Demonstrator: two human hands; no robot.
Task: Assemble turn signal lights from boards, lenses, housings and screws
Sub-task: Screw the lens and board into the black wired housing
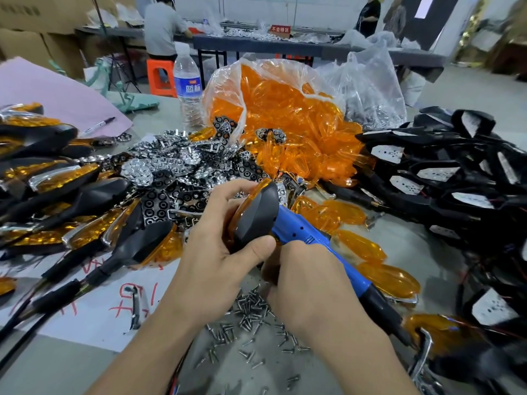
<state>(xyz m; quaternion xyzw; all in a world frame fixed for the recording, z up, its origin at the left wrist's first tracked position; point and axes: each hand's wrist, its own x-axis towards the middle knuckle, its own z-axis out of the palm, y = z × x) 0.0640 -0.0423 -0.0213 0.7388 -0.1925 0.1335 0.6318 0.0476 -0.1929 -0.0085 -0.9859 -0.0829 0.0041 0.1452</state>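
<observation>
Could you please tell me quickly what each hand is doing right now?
The left hand grips the light.
The right hand grips the screwdriver.

The water bottle (186, 89) far on the table has a blue label (188, 86) with white letters that say 蓝标. A small red sign (280, 29) on the far table seems to say 不合格区 in white. The white paper (94, 317) near the left has big red writing, too messy to read.
</observation>
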